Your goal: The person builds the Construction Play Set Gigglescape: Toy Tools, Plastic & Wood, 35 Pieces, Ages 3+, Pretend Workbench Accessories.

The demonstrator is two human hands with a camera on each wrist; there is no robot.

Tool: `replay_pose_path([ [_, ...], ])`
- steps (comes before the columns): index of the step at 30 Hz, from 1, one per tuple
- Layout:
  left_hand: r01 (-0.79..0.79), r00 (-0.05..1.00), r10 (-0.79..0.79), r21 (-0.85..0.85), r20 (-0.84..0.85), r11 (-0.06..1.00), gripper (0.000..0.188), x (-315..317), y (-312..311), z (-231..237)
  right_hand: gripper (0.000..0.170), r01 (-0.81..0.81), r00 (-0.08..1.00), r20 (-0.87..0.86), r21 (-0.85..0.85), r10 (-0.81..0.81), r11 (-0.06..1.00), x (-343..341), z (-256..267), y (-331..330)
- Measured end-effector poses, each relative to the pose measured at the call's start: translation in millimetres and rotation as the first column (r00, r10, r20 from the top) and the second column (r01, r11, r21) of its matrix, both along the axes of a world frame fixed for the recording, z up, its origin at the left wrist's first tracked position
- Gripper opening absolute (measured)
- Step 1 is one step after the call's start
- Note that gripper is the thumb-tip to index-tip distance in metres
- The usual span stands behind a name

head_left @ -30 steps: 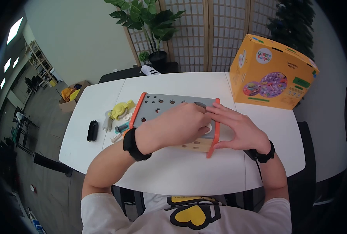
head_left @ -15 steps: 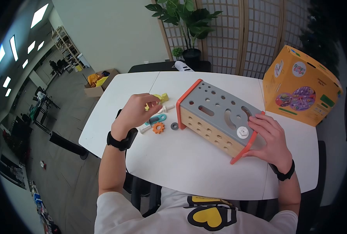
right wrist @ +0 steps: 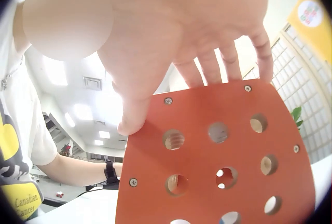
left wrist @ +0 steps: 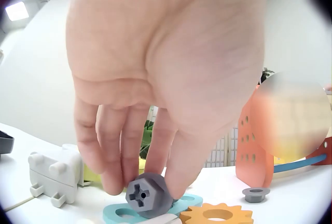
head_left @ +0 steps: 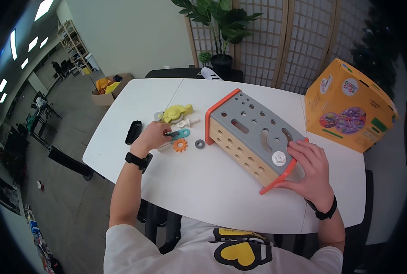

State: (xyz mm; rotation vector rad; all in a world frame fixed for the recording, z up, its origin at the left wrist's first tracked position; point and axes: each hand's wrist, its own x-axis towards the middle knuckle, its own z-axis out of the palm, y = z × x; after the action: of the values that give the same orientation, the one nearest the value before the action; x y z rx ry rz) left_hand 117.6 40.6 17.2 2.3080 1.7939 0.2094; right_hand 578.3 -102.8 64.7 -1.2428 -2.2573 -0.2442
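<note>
My left hand point(head_left: 153, 137) reaches down at the small toy parts. In the left wrist view, its thumb and fingertips pinch a grey hex-headed bolt point(left wrist: 149, 195) just over a teal wrench piece point(left wrist: 116, 213). An orange gear point(head_left: 180, 145) and a grey ring point(head_left: 199, 144) lie to the right of it. My right hand point(head_left: 314, 178) holds the right end of the perforated toy box point(head_left: 247, 153), fingers over the top edge and thumb at the near side. The orange end panel point(right wrist: 207, 161) fills the lower right wrist view. A white hex piece point(head_left: 279, 158) sits on the grey top.
Yellow parts point(head_left: 177, 113) and a white bolt point(head_left: 188, 123) lie behind the left hand. A black case point(head_left: 134, 132) is to its left. The orange carton point(head_left: 349, 107) stands at the table's right back. A plant and a lattice screen are beyond the table.
My left hand has left the box's right end, moved left and come down on the small parts, pinching the grey bolt. My right hand stays on the box, which now sits angled.
</note>
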Motion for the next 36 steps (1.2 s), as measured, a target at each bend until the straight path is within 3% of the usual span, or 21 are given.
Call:
replay_pose_path([
  [4,-0.024,0.988,0.011,0.080,0.154,0.997,0.020,5.2,-9.7,0.9,0.085,0.021,1.000,-0.006,0.003,-0.021,1.000,-3.4,-0.6,-1.0],
  [8,0.092,0.896,-0.128,0.104,0.425,0.990,0.021,42.9,-42.2,23.0,0.085,0.037,0.999,-0.023,0.012,-0.037,0.999,-5.6,-4.5,-1.5],
  [15,0.443,0.752,-0.484,0.201,0.448,0.874,0.020,105.5,-83.9,55.3,0.083,0.033,0.999,-0.022,0.007,-0.033,0.999,-8.7,-2.5,-0.8],
  [20,0.539,0.710,-0.579,0.218,0.402,0.813,0.021,143.7,-87.1,43.2,0.083,0.014,1.000,-0.027,-0.002,-0.014,1.000,-8.0,-2.8,0.1],
  [26,0.450,0.735,-0.590,0.410,0.335,0.793,0.027,172.9,-86.5,26.8,0.080,0.015,0.999,-0.030,-0.014,-0.015,1.000,-9.7,-3.0,-1.7],
  [29,0.386,0.764,-0.585,0.532,0.273,0.754,0.033,186.9,-80.5,21.3,0.078,0.016,1.000,-0.019,-0.021,-0.016,1.000,-10.3,-2.2,-3.1],
  [32,0.408,0.842,-0.534,0.560,0.075,0.721,0.039,192.2,-78.8,21.7,0.078,0.010,1.000,-0.014,-0.035,-0.011,0.999,-9.8,-2.5,-2.9],
  [36,0.446,0.817,-0.576,0.600,0.030,0.664,0.039,188.2,-74.1,21.1,0.076,0.004,0.999,-0.033,-0.091,-0.007,0.996,-5.5,-1.0,-3.3],
])
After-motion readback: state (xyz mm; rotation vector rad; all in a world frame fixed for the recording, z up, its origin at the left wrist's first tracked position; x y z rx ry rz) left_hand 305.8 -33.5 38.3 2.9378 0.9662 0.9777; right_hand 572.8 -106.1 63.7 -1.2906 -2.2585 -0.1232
